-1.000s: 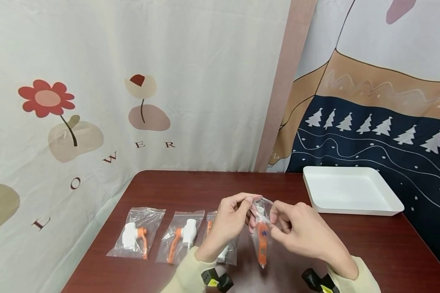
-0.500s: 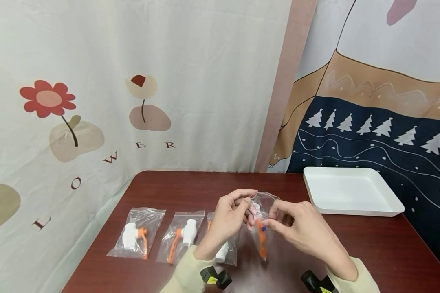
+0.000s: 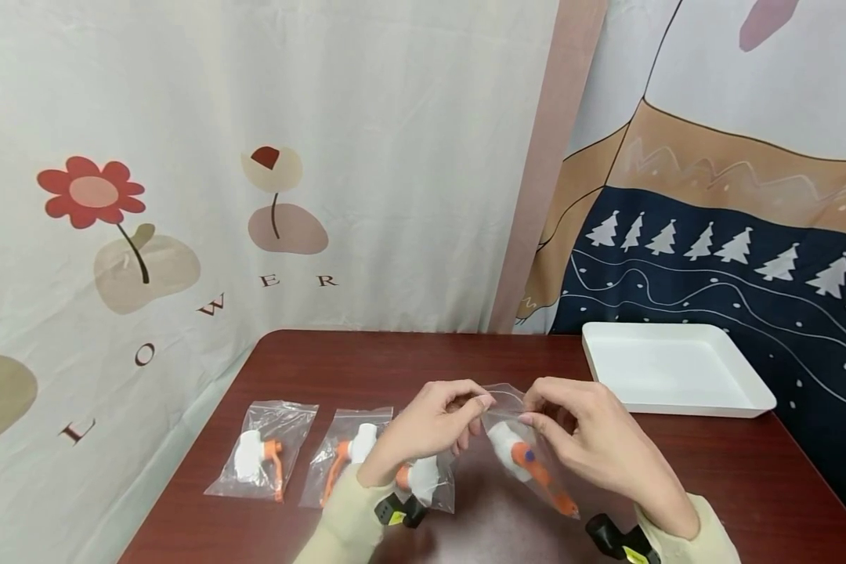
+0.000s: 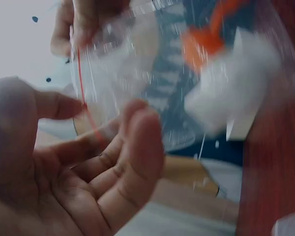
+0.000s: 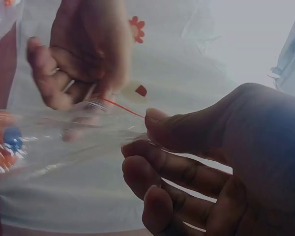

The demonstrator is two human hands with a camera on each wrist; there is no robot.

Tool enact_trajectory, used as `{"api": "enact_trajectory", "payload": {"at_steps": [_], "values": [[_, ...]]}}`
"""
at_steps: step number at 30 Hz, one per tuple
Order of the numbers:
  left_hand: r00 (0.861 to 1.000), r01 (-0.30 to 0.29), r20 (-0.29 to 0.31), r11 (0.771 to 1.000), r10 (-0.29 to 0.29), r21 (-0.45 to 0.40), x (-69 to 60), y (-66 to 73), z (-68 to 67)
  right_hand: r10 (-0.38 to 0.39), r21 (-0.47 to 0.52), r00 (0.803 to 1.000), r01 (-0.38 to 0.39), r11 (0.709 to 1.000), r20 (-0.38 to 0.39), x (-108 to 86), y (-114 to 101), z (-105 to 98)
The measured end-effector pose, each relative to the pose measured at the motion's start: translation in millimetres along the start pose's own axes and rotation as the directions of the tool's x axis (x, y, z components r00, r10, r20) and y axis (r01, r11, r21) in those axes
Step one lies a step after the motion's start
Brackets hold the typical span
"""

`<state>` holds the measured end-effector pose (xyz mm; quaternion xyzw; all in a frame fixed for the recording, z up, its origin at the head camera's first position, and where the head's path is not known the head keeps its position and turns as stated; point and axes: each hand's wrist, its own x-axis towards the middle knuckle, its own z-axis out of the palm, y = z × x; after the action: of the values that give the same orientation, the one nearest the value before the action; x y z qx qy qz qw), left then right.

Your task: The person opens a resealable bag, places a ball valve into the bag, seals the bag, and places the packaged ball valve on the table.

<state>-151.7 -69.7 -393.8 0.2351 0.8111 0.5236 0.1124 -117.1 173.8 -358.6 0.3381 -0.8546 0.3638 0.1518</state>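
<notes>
A clear zip bag (image 3: 505, 403) with a red seal line hangs above the table between both hands. Inside it lies a white and orange plastic piece (image 3: 536, 468) with a blue dot, slanting down to the right. My left hand (image 3: 430, 421) pinches one top corner between thumb and index finger, its other fingers spread apart in the left wrist view. My right hand (image 3: 588, 433) pinches the opposite top corner by the red seal line (image 5: 123, 107). The piece is blurred in the left wrist view, so its exact kind cannot be told.
Three similar bagged pieces lie in a row on the left of the dark red table (image 3: 310, 364): a left bag (image 3: 261, 454), a middle bag (image 3: 341, 450) and a right bag (image 3: 426, 478) partly behind the left forearm. A white tray (image 3: 677, 368) stands at back right.
The bag has been spread flatter and its piece now slants right instead of hanging straight down. My left hand has shifted slightly left and down along the bag's top, away from the piece.
</notes>
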Motion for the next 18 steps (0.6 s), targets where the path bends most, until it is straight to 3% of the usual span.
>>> {"api": "enact_trajectory", "payload": {"at_steps": [3,6,11,14,18], "values": [[0.998,-0.07,0.012,0.993,0.069,0.099,0.6,-5.3,-10.0,-0.028,0.029,1.0,0.028,0.999,-0.002,0.1,1,-5],[0.982,-0.19,0.014,0.971,0.19,0.148,0.0,-9.6,-19.5,-0.042,0.036,0.999,0.043,0.998,-0.007,0.0,3,-10],[0.917,-0.393,-0.006,0.903,0.4,0.173,-0.8,-10.3,-26.7,-0.01,0.011,1.0,0.011,1.0,-0.004,-0.6,8,-16],[0.882,-0.46,-0.021,0.871,0.47,0.175,-1.6,-7.3,-27.6,-0.017,-0.014,1.0,0.017,1.0,-0.016,0.0,12,-18],[0.855,-0.504,-0.032,0.845,0.517,0.182,-2.7,-4.3,-27.8,-0.044,-0.036,0.998,0.042,0.998,-0.041,0.6,18,-20]]}}
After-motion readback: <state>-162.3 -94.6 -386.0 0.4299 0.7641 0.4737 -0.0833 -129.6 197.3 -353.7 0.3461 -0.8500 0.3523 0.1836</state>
